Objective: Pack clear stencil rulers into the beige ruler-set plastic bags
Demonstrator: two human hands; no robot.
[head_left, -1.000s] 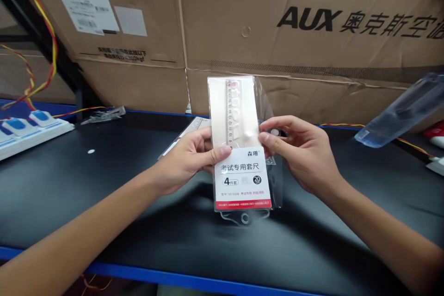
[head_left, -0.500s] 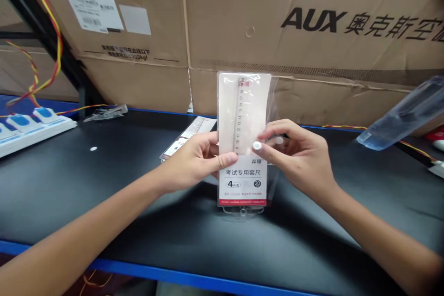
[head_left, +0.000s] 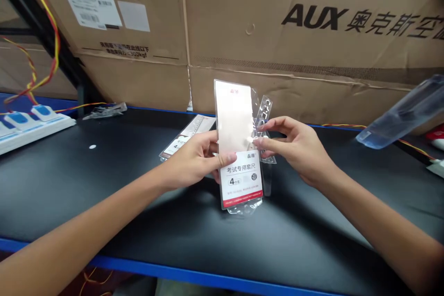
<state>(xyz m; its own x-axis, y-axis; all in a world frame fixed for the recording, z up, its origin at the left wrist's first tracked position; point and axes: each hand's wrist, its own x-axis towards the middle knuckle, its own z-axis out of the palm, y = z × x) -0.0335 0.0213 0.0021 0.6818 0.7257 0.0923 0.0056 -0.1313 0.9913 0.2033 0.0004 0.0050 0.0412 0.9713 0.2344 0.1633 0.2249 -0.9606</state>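
Note:
My left hand [head_left: 192,159] grips the lower left of a clear plastic packet [head_left: 258,180] holding a ruler set, with the thumb across its front. A white card label [head_left: 241,178] with red lower band sits low in the packet, and a blank white sheet [head_left: 233,118] stands above it. To the right of the sheet, a clear plastic ruler with cut-outs [head_left: 264,113] sticks up. My right hand [head_left: 294,145] pinches that ruler and the packet's right edge. A hanging tab [head_left: 244,206] shows at the bottom.
A second ruler packet [head_left: 187,136] lies on the black table [head_left: 104,194] behind my left hand. A white power strip [head_left: 31,125] and coloured wires are at left, a clear bluish plastic sleeve [head_left: 398,115] at right, and cardboard boxes [head_left: 277,46] behind.
The clear ruler has shifted from in front of the white sheet to its right side, and the sheet now looks blank. The packet tilts slightly left, and my right fingers have moved onto the ruler.

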